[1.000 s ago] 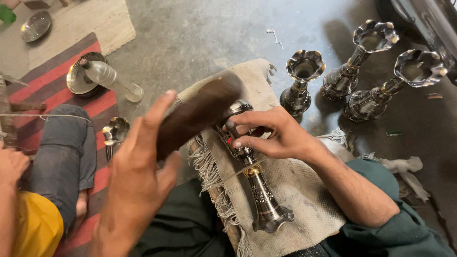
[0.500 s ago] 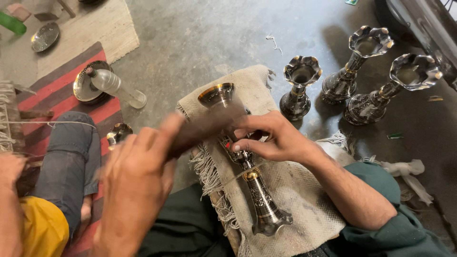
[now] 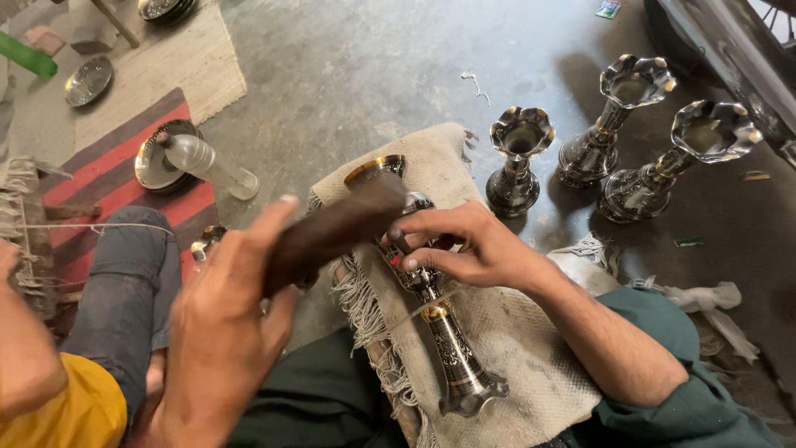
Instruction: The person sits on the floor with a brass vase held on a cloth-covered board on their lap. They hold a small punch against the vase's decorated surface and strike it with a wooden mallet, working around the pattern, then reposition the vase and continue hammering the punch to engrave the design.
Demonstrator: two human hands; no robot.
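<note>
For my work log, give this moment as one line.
left hand: grips dark wooden tool | right hand: pins engraved metal vase lying on burlap cloth | three vases upright on floor

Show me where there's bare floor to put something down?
Bare floor lies between the pale mat and the three standing vases. It is crowded on the cloth, where both hands work the lying vase.

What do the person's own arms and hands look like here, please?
Both hands are bare, without gloves. The right hand leads to a bare forearm with a dark green sleeve pushed up near the elbow. The left hand shows no sleeve in view.
</note>
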